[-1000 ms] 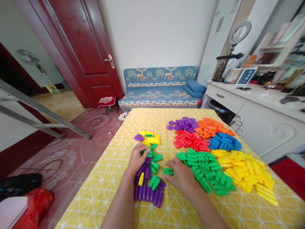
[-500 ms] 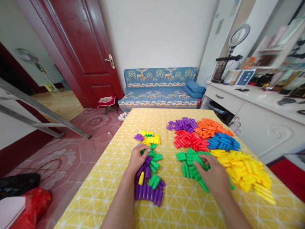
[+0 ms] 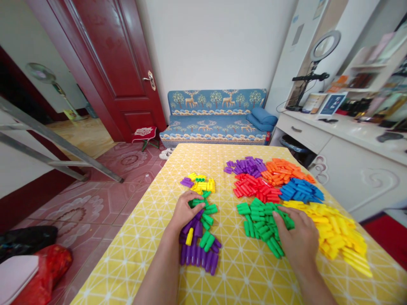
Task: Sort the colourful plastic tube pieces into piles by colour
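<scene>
A figure of joined plastic tube blocks (image 3: 197, 254), purple, green and yellow, lies flat on the left part of the table. My left hand (image 3: 187, 211) curls around its upper green part, with a green piece between thumb and index finger. At the right edge of a heap of loose green tube blocks (image 3: 260, 218), my right hand (image 3: 300, 235) has thumb and fingers apart. Its fingertips reach over the green pieces, and I see nothing gripped in it. Beyond my left hand are yellow blocks (image 3: 203, 185) and a small purple block cluster (image 3: 187, 182).
More loose blocks form purple (image 3: 248, 166), red (image 3: 254, 188), orange (image 3: 284, 171), blue (image 3: 300, 190) and yellow heaps (image 3: 337, 228). A yellow patterned cloth (image 3: 127, 250) covers the table. A blue sofa (image 3: 216, 123) stands beyond it, a white cabinet (image 3: 359, 169) at right.
My right hand has shifted right across the green heap, uncovering more green pieces, and its fingers have spread. My left hand stays around the figure. The view has moved slightly.
</scene>
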`<state>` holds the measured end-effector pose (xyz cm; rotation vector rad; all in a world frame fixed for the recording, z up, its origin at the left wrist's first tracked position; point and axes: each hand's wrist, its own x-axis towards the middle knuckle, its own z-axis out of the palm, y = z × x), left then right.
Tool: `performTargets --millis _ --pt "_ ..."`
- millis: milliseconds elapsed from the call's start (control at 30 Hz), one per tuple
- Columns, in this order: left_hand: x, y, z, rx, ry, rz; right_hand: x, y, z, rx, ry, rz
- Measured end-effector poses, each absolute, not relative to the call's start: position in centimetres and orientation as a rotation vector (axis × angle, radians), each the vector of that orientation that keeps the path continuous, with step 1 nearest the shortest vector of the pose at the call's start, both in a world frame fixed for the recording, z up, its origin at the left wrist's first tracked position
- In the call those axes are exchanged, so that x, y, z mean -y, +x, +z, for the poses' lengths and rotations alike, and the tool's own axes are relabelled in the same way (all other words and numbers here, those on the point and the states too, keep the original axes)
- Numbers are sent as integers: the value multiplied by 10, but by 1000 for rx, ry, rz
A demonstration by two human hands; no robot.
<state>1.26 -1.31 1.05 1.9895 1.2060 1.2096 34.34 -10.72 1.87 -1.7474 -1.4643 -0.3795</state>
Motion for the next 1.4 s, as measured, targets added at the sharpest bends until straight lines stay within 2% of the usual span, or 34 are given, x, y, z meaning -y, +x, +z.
performTargets --millis 133,300,433,667,1133,1300,1400 --pt "14 9 12 -1168 2012 1121 112 291 18 1593 -1352 -106" --pt "15 5 15 -1219 1903 1142 122 228 7 1773 -1144 280" --pt "20 11 30 -1260 1771 1255 122 217 -5 1804 -1095 424" --pt "49 57 54 -982 1636 1047 121 221 -8 1720 -1123 205" --pt "70 91 50 -1001 1580 1022 119 226 -11 1636 -1194 -93" --pt "66 82 52 -1013 1828 1036 118 234 -2 1707 -1202 -170" --pt "55 61 51 -1191 1996 1156 115 262 7 1656 -1259 -310"
